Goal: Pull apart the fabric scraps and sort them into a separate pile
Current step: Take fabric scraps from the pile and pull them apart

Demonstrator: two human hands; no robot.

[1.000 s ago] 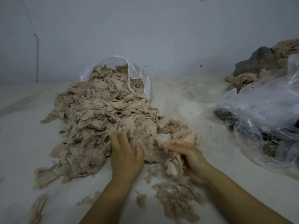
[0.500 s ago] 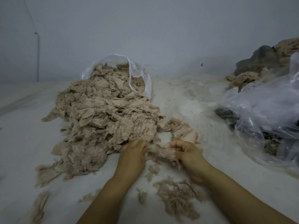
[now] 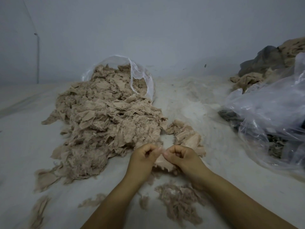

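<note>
Both hands over the pale counter (image 3: 24, 146), near 6 o'clock of the main scrap heap (image 3: 105, 123). Left hand (image 3: 143, 158) and right hand (image 3: 180, 157) almost touching, fingers curled, each pinching the top edge of one beige scrap (image 3: 162, 163) that hangs between them. Main heap spills from a clear bag (image 3: 140, 75) at 12 o'clock of the hands. Small clump (image 3: 184, 134) just beyond the right hand, at 1 o'clock. Sorted pile (image 3: 179, 202) lies on the counter at 6 o'clock, between the forearms. Crumpled plastic bag (image 3: 270, 116) with dark fabric at 3 o'clock, well apart.
</note>
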